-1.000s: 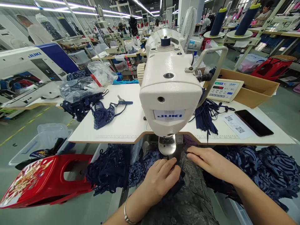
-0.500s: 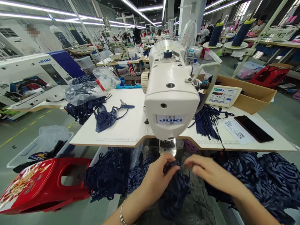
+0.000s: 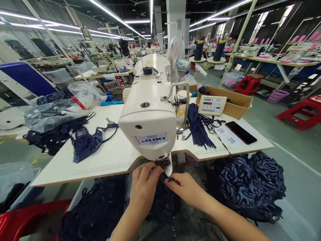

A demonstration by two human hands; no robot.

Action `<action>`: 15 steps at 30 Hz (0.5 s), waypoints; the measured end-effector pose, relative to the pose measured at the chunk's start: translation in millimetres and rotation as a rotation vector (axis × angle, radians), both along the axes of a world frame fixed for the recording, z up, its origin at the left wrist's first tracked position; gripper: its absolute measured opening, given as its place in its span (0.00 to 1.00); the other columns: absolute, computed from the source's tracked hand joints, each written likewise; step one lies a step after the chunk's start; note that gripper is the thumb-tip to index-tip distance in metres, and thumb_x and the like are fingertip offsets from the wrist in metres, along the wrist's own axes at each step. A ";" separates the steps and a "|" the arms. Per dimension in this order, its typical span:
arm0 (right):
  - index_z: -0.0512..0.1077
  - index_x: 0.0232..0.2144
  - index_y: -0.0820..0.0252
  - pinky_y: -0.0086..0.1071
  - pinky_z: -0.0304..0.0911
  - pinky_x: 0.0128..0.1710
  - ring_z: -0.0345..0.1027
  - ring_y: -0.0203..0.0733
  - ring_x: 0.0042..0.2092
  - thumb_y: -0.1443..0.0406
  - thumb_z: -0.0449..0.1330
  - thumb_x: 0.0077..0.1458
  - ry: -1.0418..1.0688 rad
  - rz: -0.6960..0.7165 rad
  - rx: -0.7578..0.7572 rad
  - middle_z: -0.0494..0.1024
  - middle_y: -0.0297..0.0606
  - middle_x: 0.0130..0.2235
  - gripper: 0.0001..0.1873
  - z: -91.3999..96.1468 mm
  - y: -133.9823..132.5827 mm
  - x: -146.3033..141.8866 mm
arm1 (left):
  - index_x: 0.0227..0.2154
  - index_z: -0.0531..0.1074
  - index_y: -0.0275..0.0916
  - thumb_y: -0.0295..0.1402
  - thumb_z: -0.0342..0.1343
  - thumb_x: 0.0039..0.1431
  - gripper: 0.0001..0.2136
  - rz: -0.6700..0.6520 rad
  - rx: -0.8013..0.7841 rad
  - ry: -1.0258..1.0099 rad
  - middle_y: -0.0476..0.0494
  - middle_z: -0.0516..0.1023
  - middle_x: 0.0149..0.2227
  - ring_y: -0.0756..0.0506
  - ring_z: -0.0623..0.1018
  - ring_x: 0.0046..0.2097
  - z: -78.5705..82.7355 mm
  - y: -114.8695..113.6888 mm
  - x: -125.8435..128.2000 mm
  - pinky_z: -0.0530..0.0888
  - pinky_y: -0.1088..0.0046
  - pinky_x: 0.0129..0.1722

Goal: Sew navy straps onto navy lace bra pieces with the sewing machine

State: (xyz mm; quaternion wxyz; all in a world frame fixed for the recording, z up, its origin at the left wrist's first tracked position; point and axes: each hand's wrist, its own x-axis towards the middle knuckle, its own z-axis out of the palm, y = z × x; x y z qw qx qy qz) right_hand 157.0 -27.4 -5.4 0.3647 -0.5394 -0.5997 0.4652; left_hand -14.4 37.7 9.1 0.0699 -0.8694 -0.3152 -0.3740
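A white sewing machine (image 3: 147,115) stands in front of me, its needle end over the cutout in the table's front edge. Just below that end, my left hand (image 3: 144,184) is closed, thumb and fingers gripping the upper edge of a navy garment (image 3: 164,199). My right hand (image 3: 187,189) pinches a dark blue edge of the same garment, close to the metal plate (image 3: 168,167) under the needle. Most of the garment hangs down over my lap and blends with the dark cloth there. A navy bra (image 3: 86,142) with a strap lies on the table to the left.
Navy straps (image 3: 199,129), a control panel (image 3: 212,105), a cardboard box (image 3: 230,98) and a phone (image 3: 240,132) are on the right of the table. Patterned navy garments (image 3: 250,180) fill a bin at right; another dark pile (image 3: 97,207) lies at left. A red stool (image 3: 32,219) stands lower left.
The view has turned to the right. My right hand, loose beside the garment before, now pinches it. My left hand has turned back-up and sits nearer the needle plate.
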 end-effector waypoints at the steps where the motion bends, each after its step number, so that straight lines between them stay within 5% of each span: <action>1: 0.63 0.22 0.61 0.26 0.48 0.26 0.52 0.31 0.27 0.56 0.54 0.61 -0.005 0.055 0.009 0.59 0.26 0.23 0.19 -0.5 1.0 5.2 | 0.40 0.73 0.38 0.28 0.49 0.67 0.07 -0.022 0.019 0.003 0.42 0.77 0.37 0.44 0.76 0.40 -3.2 -3.1 1.2 0.71 0.66 0.42; 4: 0.72 0.30 0.62 0.26 0.57 0.29 0.63 0.34 0.30 0.53 0.53 0.62 -0.057 0.100 -0.028 0.71 0.30 0.28 0.19 -2.5 17.2 36.1 | 0.43 0.71 0.36 0.32 0.50 0.67 0.08 -0.049 0.009 0.038 0.41 0.79 0.40 0.43 0.77 0.42 -9.1 -13.0 4.3 0.70 0.65 0.45; 9: 0.71 0.41 0.67 0.30 0.66 0.35 0.74 0.43 0.39 0.51 0.41 0.67 -0.360 -0.439 -0.202 0.77 0.52 0.41 0.27 -12.2 86.1 101.8 | 0.44 0.72 0.37 0.37 0.50 0.67 0.10 0.013 -0.024 0.037 0.40 0.80 0.43 0.41 0.78 0.47 -10.3 -21.4 12.2 0.66 0.62 0.50; 12: 0.69 0.41 0.70 0.38 0.64 0.45 0.71 0.54 0.50 0.52 0.50 0.64 -0.474 -0.629 -0.240 0.75 0.65 0.44 0.24 -19.3 122.0 117.4 | 0.44 0.72 0.39 0.33 0.49 0.68 0.08 -0.005 -0.063 0.029 0.45 0.80 0.45 0.43 0.78 0.49 -9.3 -23.4 14.9 0.60 0.64 0.54; 15: 0.69 0.39 0.69 0.43 0.62 0.48 0.68 0.58 0.54 0.54 0.57 0.60 -0.477 -0.727 -0.222 0.75 0.67 0.45 0.20 -25.1 138.2 118.4 | 0.45 0.72 0.40 0.32 0.49 0.69 0.09 -0.015 -0.097 0.016 0.46 0.81 0.45 0.45 0.78 0.49 -8.4 -25.7 14.1 0.58 0.65 0.55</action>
